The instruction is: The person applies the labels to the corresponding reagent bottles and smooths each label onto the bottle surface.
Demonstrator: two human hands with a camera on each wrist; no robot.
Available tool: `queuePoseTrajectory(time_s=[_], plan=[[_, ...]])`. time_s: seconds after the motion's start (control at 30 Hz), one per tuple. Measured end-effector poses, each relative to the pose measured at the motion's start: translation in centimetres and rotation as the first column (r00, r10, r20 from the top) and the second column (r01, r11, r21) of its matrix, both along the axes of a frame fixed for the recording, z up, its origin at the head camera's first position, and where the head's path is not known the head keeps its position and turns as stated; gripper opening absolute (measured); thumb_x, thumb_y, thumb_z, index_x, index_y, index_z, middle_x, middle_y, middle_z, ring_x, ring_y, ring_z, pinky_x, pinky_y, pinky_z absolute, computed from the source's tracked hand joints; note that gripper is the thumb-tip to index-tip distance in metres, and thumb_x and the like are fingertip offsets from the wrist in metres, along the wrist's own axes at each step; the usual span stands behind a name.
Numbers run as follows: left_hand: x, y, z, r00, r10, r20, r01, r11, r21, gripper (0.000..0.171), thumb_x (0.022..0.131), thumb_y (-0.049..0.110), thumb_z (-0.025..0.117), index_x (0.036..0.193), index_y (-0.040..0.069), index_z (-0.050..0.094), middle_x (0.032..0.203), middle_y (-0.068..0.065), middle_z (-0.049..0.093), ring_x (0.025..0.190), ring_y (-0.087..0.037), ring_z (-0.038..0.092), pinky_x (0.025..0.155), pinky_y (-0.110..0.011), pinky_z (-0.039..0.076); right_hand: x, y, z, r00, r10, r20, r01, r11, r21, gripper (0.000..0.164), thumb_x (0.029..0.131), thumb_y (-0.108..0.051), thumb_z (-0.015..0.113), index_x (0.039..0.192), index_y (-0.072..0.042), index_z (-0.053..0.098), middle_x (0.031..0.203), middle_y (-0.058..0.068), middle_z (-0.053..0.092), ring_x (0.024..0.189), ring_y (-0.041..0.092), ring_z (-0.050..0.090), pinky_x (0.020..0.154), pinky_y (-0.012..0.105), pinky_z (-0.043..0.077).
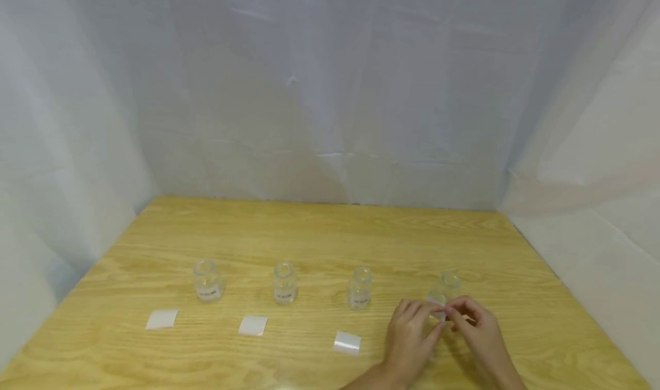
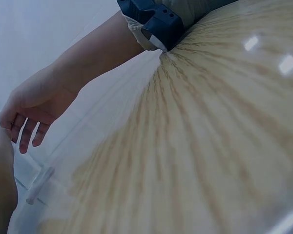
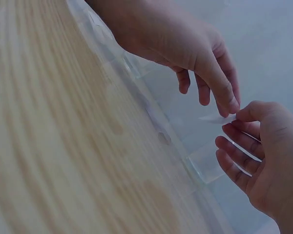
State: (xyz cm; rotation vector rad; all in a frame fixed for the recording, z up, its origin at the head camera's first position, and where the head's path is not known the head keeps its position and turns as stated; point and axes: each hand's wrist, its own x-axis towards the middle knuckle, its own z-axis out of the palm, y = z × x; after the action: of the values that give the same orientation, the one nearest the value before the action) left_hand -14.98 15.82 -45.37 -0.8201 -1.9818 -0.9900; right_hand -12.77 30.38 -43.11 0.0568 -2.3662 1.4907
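Note:
A small white label (image 1: 437, 308) is between my hands, over the table and in front of a clear glass bottle (image 1: 451, 279). My left hand (image 1: 409, 334) pinches it from the left with thumb and forefinger. From the right, my right hand (image 1: 482, 334) pinches the same label by its edge, the other fingers loosely bent. In the right wrist view the thin white label (image 3: 214, 119) juts out from the meeting fingertips, with the left hand (image 3: 185, 51) above and the right hand (image 3: 278, 151) below. The left wrist view has the label hidden behind the fingers.
Three clear glass bottles with printed white labels stand in a row to the left: one far left (image 1: 208, 281), one mid-left (image 1: 285, 284), one nearer (image 1: 359, 290). White paper pieces lie before them: left (image 1: 162, 319), middle (image 1: 252, 325), right (image 1: 347, 342). White sheeting (image 1: 330, 92) encloses the wooden table (image 1: 309, 224).

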Motion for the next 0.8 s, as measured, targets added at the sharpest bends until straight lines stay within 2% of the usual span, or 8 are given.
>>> queuePoseTrajectory(time_s=[0.17, 0.27, 0.43, 0.53, 0.6, 0.7, 0.77, 0.8], plan=[[0.1, 0.2, -0.1, 0.990, -0.035, 0.133, 0.026, 0.997, 0.068, 0.030, 0.070, 0.020, 0.079, 0.096, 0.012, 0.065, 0.094, 0.008, 0.065, 0.085, -0.004, 0.053, 0.078, -0.007, 0.038, -0.1, -0.2, 0.1, 0.999, 0.033, 0.016, -0.033, 0.999, -0.016, 0.008, 0.089, -0.005, 0.059, 0.092, 0.003, 0.060, 0.085, 0.003, 0.062, 0.073, 0.010, 0.058, 0.058, 0.029, 0.053], [0.2, 0.3, -0.1, 0.976, -0.068, 0.206, 0.046, 0.993, 0.112, 0.029, 0.070, 0.018, 0.079, 0.095, 0.010, 0.064, 0.093, 0.007, 0.064, 0.086, -0.006, 0.053, 0.077, -0.008, 0.040, -0.1, -0.3, 0.0, 0.998, 0.066, 0.021, -0.066, 0.997, -0.028, 0.008, 0.089, -0.004, 0.060, 0.093, 0.003, 0.059, 0.085, 0.004, 0.061, 0.075, 0.011, 0.057, 0.058, 0.030, 0.053], [0.2, 0.3, -0.1, 0.954, -0.100, 0.283, 0.050, 0.982, 0.179, 0.021, 0.074, 0.016, 0.077, 0.090, 0.011, 0.065, 0.088, 0.009, 0.063, 0.082, -0.006, 0.052, 0.072, -0.011, 0.043, -0.1, -0.3, -0.1, 0.992, 0.123, 0.038, -0.121, 0.992, -0.038, 0.007, 0.088, -0.004, 0.060, 0.094, 0.001, 0.059, 0.088, 0.004, 0.060, 0.077, 0.012, 0.057, 0.058, 0.032, 0.053], [0.2, 0.4, 0.0, 0.928, -0.135, 0.346, 0.054, 0.971, 0.235, 0.016, 0.076, 0.014, 0.075, 0.089, 0.012, 0.066, 0.086, 0.010, 0.062, 0.081, -0.006, 0.052, 0.070, -0.013, 0.044, 0.0, -0.2, 0.1, 0.988, 0.139, 0.071, -0.137, 0.990, -0.031, 0.011, 0.088, -0.007, 0.061, 0.096, -0.001, 0.059, 0.093, 0.004, 0.060, 0.081, 0.012, 0.057, 0.060, 0.032, 0.053], [0.2, 0.4, 0.1, 0.889, -0.190, 0.416, 0.066, 0.953, 0.295, 0.014, 0.077, 0.012, 0.074, 0.088, 0.012, 0.066, 0.086, 0.011, 0.061, 0.080, -0.006, 0.052, 0.068, -0.015, 0.045, 0.0, 0.0, 0.3, 0.990, 0.119, 0.077, -0.119, 0.993, -0.016, 0.013, 0.089, -0.011, 0.061, 0.097, -0.002, 0.059, 0.094, 0.004, 0.060, 0.083, 0.011, 0.056, 0.061, 0.032, 0.054], [0.3, 0.4, 0.4, 0.789, -0.319, 0.526, 0.084, 0.902, 0.423, 0.012, 0.079, 0.008, 0.071, 0.089, 0.013, 0.065, 0.086, 0.012, 0.059, 0.078, -0.004, 0.053, 0.065, -0.017, 0.046, 0.1, 0.3, 0.6, 0.996, 0.069, 0.050, -0.070, 0.997, 0.022, 0.014, 0.091, -0.012, 0.059, 0.100, -0.001, 0.059, 0.095, 0.004, 0.059, 0.084, 0.009, 0.055, 0.062, 0.030, 0.053], [0.3, 0.5, 0.7, 0.721, -0.396, 0.569, 0.078, 0.862, 0.501, 0.012, 0.080, 0.006, 0.070, 0.088, 0.012, 0.065, 0.085, 0.011, 0.059, 0.076, -0.003, 0.054, 0.064, -0.018, 0.047, 0.1, 0.6, 0.7, 0.999, 0.046, 0.025, -0.047, 0.998, 0.041, 0.015, 0.092, -0.011, 0.057, 0.102, 0.000, 0.058, 0.095, 0.004, 0.059, 0.084, 0.008, 0.055, 0.062, 0.030, 0.054], [0.4, 0.5, 0.8, 0.695, -0.425, 0.580, 0.072, 0.844, 0.532, 0.011, 0.080, 0.005, 0.069, 0.088, 0.012, 0.065, 0.084, 0.010, 0.060, 0.074, -0.003, 0.054, 0.063, -0.018, 0.047, 0.1, 0.7, 0.7, 0.999, 0.042, 0.022, -0.043, 0.998, 0.047, 0.015, 0.092, -0.010, 0.057, 0.102, 0.001, 0.058, 0.095, 0.004, 0.059, 0.083, 0.008, 0.055, 0.062, 0.030, 0.054]])
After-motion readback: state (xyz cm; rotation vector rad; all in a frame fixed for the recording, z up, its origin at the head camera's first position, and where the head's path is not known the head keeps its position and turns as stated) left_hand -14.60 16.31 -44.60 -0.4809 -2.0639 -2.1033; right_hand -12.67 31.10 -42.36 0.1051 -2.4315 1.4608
